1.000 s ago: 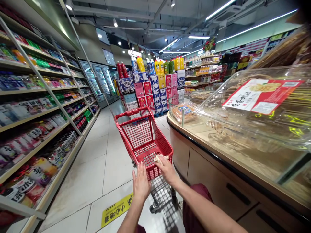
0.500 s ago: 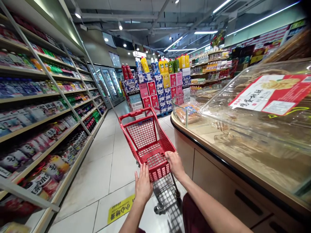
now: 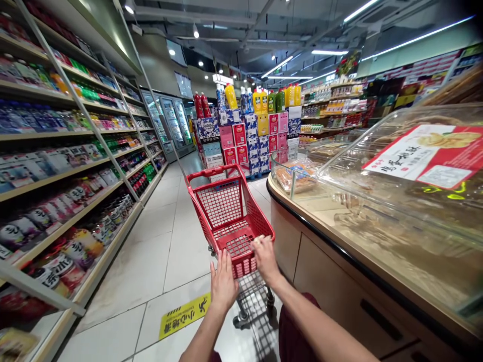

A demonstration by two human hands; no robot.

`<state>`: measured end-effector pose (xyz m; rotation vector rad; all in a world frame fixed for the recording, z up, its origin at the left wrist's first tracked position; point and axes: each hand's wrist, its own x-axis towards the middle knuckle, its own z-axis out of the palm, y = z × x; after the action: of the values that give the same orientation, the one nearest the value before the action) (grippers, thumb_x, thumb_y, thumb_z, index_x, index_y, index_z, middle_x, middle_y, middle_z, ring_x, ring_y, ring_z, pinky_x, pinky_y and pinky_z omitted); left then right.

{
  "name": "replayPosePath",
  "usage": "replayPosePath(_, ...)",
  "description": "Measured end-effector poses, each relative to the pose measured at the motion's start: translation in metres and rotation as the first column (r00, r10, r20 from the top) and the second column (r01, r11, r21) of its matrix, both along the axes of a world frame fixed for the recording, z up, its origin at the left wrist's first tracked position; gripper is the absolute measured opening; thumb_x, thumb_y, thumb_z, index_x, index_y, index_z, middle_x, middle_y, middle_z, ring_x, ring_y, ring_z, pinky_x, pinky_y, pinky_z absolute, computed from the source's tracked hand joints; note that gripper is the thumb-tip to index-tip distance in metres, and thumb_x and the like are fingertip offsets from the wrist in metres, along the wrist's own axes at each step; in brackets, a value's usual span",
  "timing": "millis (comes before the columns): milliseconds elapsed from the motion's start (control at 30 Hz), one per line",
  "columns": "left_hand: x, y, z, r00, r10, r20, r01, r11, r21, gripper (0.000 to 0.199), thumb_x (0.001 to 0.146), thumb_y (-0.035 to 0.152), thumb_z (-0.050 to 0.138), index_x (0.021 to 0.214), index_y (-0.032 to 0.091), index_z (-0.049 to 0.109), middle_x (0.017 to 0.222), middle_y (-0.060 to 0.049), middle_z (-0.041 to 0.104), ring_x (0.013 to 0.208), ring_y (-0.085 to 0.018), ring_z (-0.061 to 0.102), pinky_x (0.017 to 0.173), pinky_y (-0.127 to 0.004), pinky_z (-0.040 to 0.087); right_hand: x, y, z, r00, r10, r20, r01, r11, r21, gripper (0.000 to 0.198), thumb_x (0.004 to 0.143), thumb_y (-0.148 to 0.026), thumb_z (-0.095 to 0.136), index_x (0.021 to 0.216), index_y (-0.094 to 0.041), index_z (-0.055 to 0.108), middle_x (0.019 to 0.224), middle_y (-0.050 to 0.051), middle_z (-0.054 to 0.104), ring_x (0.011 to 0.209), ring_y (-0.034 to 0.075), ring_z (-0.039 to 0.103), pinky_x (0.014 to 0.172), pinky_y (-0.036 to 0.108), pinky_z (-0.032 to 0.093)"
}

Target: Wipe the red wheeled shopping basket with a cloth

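A red plastic shopping cart (image 3: 241, 229) with a lattice basket and grey wheels stands in front of me, its basket bare inside. My left hand (image 3: 224, 281) lies against the near left corner of the basket, fingers stretched out together and thumb apart. At the near right rim is my right hand (image 3: 265, 256), its fingers curled over the edge; the rim beneath them is partly hidden.
Drink shelves (image 3: 75, 166) line the left side. A wooden counter (image 3: 320, 271) with clear bins and packaged baked goods curves along the right, close to the cart. Ahead stand stacked drink cartons (image 3: 252, 146). A yellow caution sticker (image 3: 184, 315) marks the tiled floor.
My right hand has slid a little left along the rim from the corner. The view has turned slightly left. My left hand stays at its corner.
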<state>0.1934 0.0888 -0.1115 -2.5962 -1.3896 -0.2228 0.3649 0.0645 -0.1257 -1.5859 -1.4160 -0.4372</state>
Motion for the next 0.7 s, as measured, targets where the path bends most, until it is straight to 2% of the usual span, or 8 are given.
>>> replayPosePath(67,-0.001,0.000,-0.001,1.000,0.002,-0.002,-0.002,1.000,0.017,0.074,0.065,0.017,0.040,0.136,0.009,0.018,0.146,-0.010,0.014,0.134,-0.022,0.005,0.108,-0.047,0.014,-0.014,0.002,0.000,0.993,0.101,0.056,-0.099,0.995,-0.023,0.026,0.087,-0.017,0.039,0.101,-0.023,0.061,0.099,0.007,0.055,0.096,0.019,0.046,0.087,0.037,0.038)
replayPosePath(133,-0.003,0.000,0.001,1.000,-0.018,-0.021,0.019,0.999,0.030,0.075,0.065,0.016,0.040,0.136,0.010,0.017,0.146,-0.009,0.015,0.134,-0.021,0.006,0.108,-0.047,0.015,-0.015,0.004,0.000,0.989,0.130,0.070,-0.127,0.991,-0.049,0.023,0.086,-0.020,0.042,0.099,-0.024,0.062,0.098,0.006,0.055,0.093,0.018,0.047,0.084,0.035,0.039)
replayPosePath(267,-0.004,-0.001,0.003,0.999,-0.033,-0.037,0.033,0.999,0.015,0.072,0.068,0.018,0.040,0.136,0.010,0.019,0.146,-0.008,0.016,0.134,-0.021,0.008,0.108,-0.046,0.016,0.006,0.006,-0.002,0.998,-0.063,-0.028,0.062,0.998,-0.029,0.027,0.087,-0.021,0.037,0.099,-0.018,0.061,0.107,0.010,0.054,0.102,0.022,0.046,0.087,0.040,0.037)
replayPosePath(300,-0.003,-0.001,0.003,0.999,-0.023,-0.030,0.023,1.000,0.009,0.072,0.068,0.019,0.041,0.136,0.010,0.019,0.146,-0.009,0.015,0.134,-0.021,0.007,0.108,-0.046,0.015,0.006,0.007,-0.004,0.997,-0.067,-0.025,0.066,0.997,-0.027,0.028,0.087,-0.019,0.035,0.102,-0.018,0.059,0.109,0.011,0.054,0.105,0.022,0.045,0.090,0.043,0.035)
replayPosePath(467,-0.004,-0.001,0.001,1.000,0.005,-0.018,-0.004,1.000,0.015,0.074,0.066,0.018,0.041,0.136,0.010,0.017,0.146,-0.009,0.012,0.134,-0.021,0.006,0.108,-0.047,0.014,-0.020,0.010,-0.013,0.970,0.209,0.123,-0.197,0.975,-0.101,0.032,0.083,-0.011,0.038,0.109,-0.020,0.055,0.109,0.009,0.057,0.106,0.020,0.046,0.093,0.042,0.034)
replayPosePath(533,-0.006,0.000,0.002,1.000,-0.007,-0.025,0.007,1.000,0.005,0.075,0.066,0.017,0.041,0.136,0.011,0.016,0.146,-0.008,0.013,0.134,-0.020,0.007,0.108,-0.047,0.014,-0.010,0.010,-0.011,0.966,0.234,0.109,-0.222,0.968,-0.115,0.030,0.084,-0.012,0.039,0.107,-0.021,0.056,0.104,0.008,0.058,0.100,0.018,0.050,0.089,0.038,0.038)
replayPosePath(633,-0.006,0.000,0.003,1.000,-0.022,-0.022,0.022,1.000,-0.011,0.074,0.066,0.017,0.040,0.136,0.011,0.017,0.146,-0.007,0.014,0.134,-0.020,0.007,0.108,-0.047,0.014,0.016,0.008,-0.009,0.997,0.075,0.027,-0.073,0.995,-0.063,0.028,0.086,-0.014,0.036,0.105,-0.018,0.056,0.102,0.009,0.058,0.098,0.019,0.050,0.089,0.041,0.039)
replayPosePath(700,-0.004,-0.001,0.001,1.000,-0.017,-0.011,0.017,1.000,-0.005,0.075,0.065,0.018,0.040,0.136,0.010,0.017,0.146,-0.008,0.014,0.134,-0.021,0.006,0.108,-0.047,0.014,0.019,0.009,-0.011,0.999,-0.035,0.005,0.035,0.999,-0.022,0.031,0.086,-0.013,0.033,0.104,-0.016,0.057,0.106,0.011,0.057,0.105,0.022,0.047,0.093,0.046,0.035)
